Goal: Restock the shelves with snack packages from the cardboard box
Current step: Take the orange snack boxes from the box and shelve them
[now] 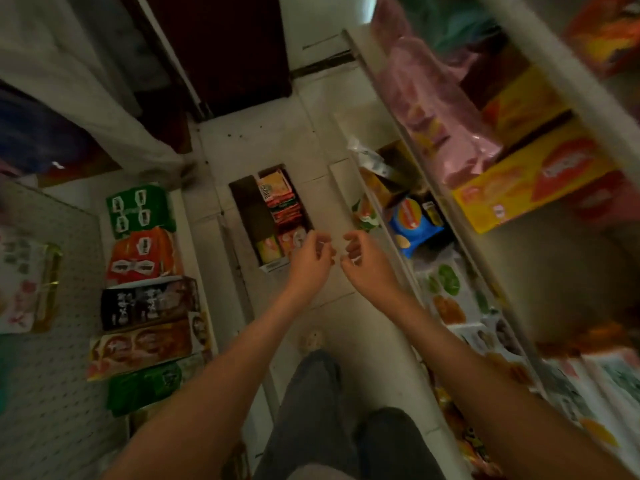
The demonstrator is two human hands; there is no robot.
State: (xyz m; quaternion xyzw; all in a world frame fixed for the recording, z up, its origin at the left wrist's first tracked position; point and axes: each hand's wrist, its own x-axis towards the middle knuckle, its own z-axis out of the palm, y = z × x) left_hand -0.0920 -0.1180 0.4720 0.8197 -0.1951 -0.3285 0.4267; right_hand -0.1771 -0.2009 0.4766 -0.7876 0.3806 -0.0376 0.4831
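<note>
Cardboard box (pixel 250 206) sits on the floor, centre of frame, part filled with red and orange snack packages (pixel 283 199). Left hand (pixel 311 259) is over the box's lower right corner, with right hand (pixel 365 261) just beside it. Fingers are loosely curled and each grip is apparently empty, though blur leaves some doubt. Stocked shelves (pixel 554 60) run along the right, and boxed packs (pixel 140 209) are stacked at left.
</note>
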